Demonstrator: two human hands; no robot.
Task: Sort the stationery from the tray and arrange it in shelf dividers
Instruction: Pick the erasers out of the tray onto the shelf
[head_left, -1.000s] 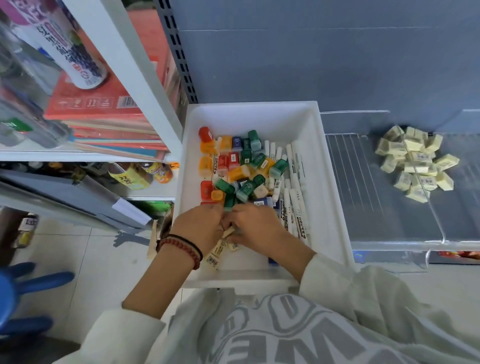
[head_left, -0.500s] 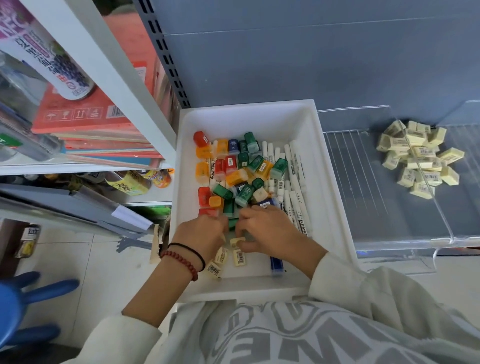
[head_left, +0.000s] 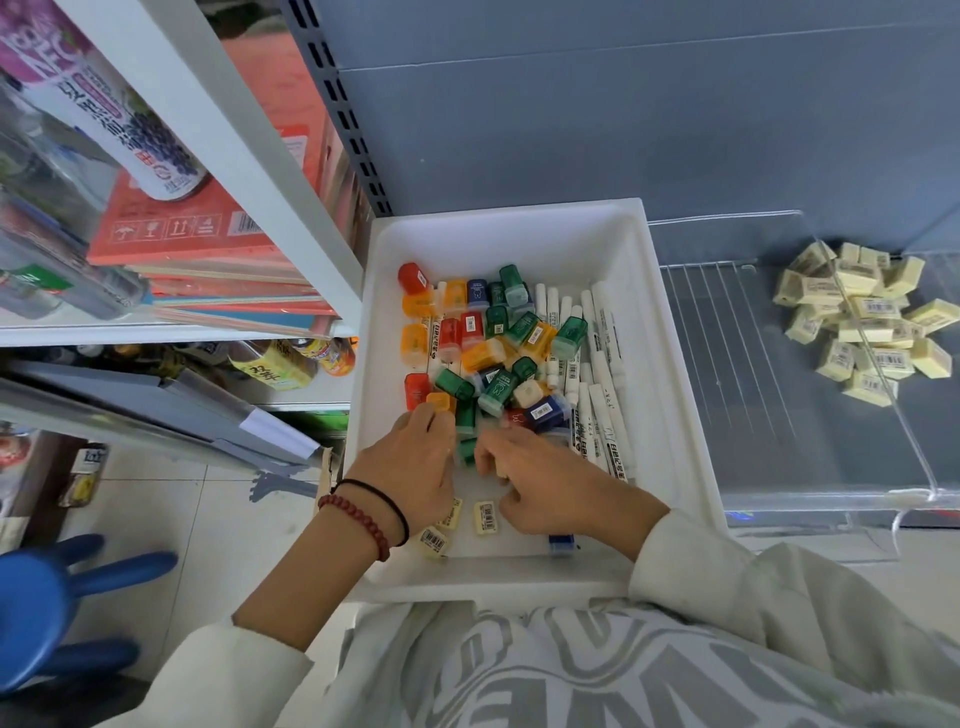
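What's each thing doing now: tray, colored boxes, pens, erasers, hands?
Tray: holds mixed stationery.
Coloured boxes: jumbled in a heap in the tray.
White pens: capped, lying along the tray's right side.
Loose erasers: flat on the tray's front floor.
Eraser pile: heaped on the shelf, outside the tray.
Left hand: fingertips at the heap, grip hidden.
Right hand: fingers curled down, grip hidden.

- The white tray (head_left: 675, 364) is open on top.
- Small sharpeners (head_left: 483, 353), red, orange, green and blue, lie jumbled in its left and middle.
- White pens (head_left: 602, 374) lie side by side along its right.
- Three yellow erasers (head_left: 487, 517) lie flat at its near end.
- A pile (head_left: 862, 322) of yellow erasers lies on the shelf to the right, by a clear divider (head_left: 914, 441).
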